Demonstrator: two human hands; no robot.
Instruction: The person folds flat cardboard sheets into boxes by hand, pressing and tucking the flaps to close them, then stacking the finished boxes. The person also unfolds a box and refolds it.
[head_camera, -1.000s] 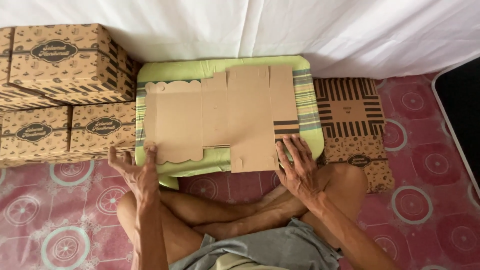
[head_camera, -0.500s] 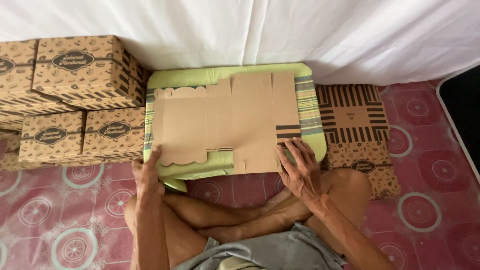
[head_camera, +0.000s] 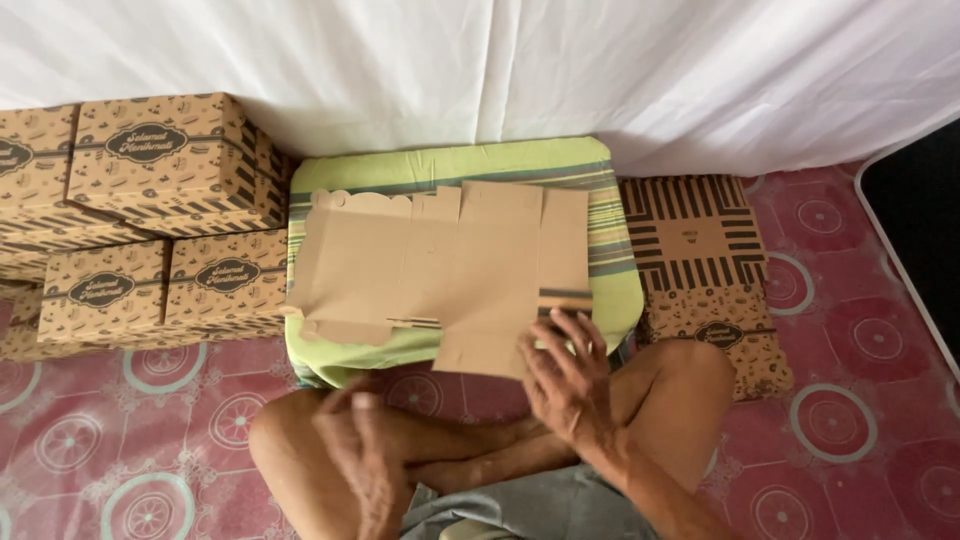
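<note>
A flat, unfolded brown cardboard box blank (head_camera: 450, 270) lies plain side up on a green striped cushion (head_camera: 610, 190). My right hand (head_camera: 565, 375) rests with spread fingers on the blank's near right corner, pressing it down. My left hand (head_camera: 365, 455) is off the blank, blurred, hovering over my crossed legs with nothing in it and its fingers loosely curled.
Several folded printed brown boxes (head_camera: 160, 160) are stacked at the left against a white curtain. A pile of flat printed blanks (head_camera: 700, 260) lies right of the cushion. The floor is pink patterned matting (head_camera: 860, 400). A dark object edge (head_camera: 915, 230) is at the far right.
My left hand has let go of the blank's near left edge and pulled back over my legs. My right hand stays on the blank. The view has shifted slightly.
</note>
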